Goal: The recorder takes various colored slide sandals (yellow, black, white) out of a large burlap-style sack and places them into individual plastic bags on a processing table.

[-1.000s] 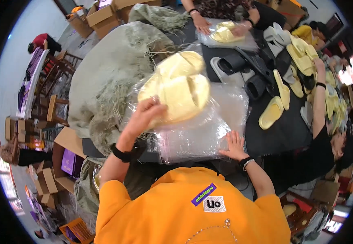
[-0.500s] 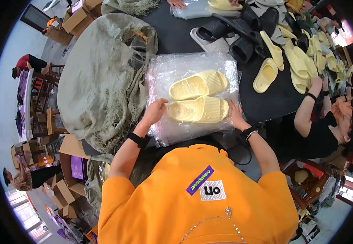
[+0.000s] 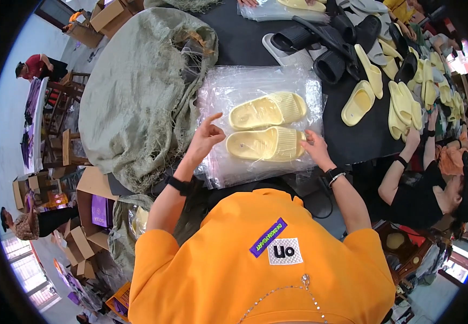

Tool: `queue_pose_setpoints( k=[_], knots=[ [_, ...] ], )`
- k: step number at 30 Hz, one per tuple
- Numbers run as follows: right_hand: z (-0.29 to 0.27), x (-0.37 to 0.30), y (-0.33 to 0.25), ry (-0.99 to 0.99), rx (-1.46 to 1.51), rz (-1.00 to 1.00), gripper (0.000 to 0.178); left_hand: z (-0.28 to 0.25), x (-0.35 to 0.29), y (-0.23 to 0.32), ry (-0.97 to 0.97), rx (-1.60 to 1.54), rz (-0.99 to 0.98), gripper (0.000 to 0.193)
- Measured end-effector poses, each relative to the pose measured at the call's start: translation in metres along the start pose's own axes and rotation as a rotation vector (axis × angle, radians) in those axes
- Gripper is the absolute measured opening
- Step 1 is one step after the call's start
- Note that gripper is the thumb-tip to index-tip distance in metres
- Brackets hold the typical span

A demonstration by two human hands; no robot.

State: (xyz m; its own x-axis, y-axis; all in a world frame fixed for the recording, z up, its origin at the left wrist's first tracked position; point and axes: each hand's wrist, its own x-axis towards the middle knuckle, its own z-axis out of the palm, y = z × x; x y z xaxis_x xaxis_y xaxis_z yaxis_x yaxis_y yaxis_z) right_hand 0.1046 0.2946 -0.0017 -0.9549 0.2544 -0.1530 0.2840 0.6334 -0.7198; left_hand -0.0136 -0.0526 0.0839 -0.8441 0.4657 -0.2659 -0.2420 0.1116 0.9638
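A pair of pale yellow slide sandals lies side by side on a stack of clear plastic bags, with shiny film over them. Beside the heel end, my left hand is open and lifted, its index finger extended and nothing held. At the toe end of the nearer sandal, my right hand bends its thumb and fingers around the edge of the plastic bag. The sandals' toes point right.
A bundle of grey-green woven sacking fills the table's left side. Loose black slides and yellow slides lie to the right. A co-worker's arm reaches toward the yellow pile. Another person's hands handle bags at the far edge.
My left hand has lifted off the bag edge, its index finger now stretched out. My right hand has bent its fingers at the sandal's toe. The co-worker's hand has shifted among the yellow slides.
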Motion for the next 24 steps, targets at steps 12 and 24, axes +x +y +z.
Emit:
queue_pose_setpoints(
  k=[12, 24],
  knots=[
    [0.009, 0.011, 0.023, 0.077, 0.110, 0.126, 0.041, -0.022, -0.042, -0.052, -0.039, -0.685, -0.560, 0.013],
    [0.008, -0.012, -0.007, -0.081, 0.153, 0.044, 0.032, -0.023, 0.048, -0.050, -0.234, 0.476, 0.181, 0.048]
  ],
)
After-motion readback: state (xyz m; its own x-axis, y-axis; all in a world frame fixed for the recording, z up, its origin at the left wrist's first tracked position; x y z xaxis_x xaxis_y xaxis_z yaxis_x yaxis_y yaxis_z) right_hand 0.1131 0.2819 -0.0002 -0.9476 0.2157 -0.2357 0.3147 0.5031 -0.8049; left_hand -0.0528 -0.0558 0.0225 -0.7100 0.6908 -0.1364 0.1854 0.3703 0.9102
